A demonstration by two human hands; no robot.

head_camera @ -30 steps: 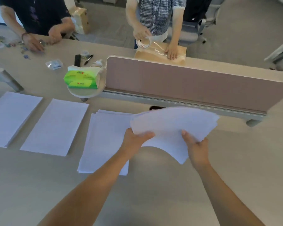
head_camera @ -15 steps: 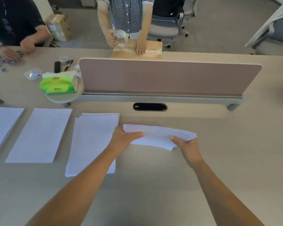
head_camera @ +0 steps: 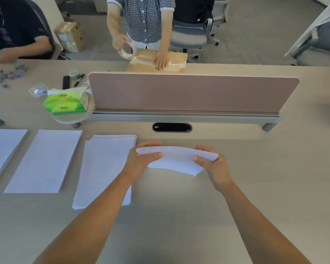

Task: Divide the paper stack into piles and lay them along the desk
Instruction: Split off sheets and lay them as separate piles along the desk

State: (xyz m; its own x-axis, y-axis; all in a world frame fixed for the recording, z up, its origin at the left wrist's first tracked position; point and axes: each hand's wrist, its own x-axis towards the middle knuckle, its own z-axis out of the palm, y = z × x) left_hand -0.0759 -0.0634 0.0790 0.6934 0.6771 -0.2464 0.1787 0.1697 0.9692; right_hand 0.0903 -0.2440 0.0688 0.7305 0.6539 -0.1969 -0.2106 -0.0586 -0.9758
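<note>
I hold a bowed stack of white paper (head_camera: 176, 159) just above the beige desk (head_camera: 265, 178), in front of me. My left hand (head_camera: 141, 161) grips its left end and my right hand (head_camera: 211, 163) grips its right end. Three white piles lie flat in a row to the left: a loosely squared pile (head_camera: 105, 168) beside my left arm, a neat pile (head_camera: 44, 159) further left, and a third pile (head_camera: 2, 149) cut off by the frame's left edge.
A pink divider screen (head_camera: 192, 94) on a grey rail crosses the desk behind the papers, with a dark cable slot (head_camera: 171, 127) before it. A green tissue pack (head_camera: 67, 102) rests on a round stand. Two people work on the far side, one holding a tape roll (head_camera: 127, 49).
The held stack has come down from a raised, fanned position to a low, bowed one over the desk. My view has shifted right, so the laid piles now sit further left.
</note>
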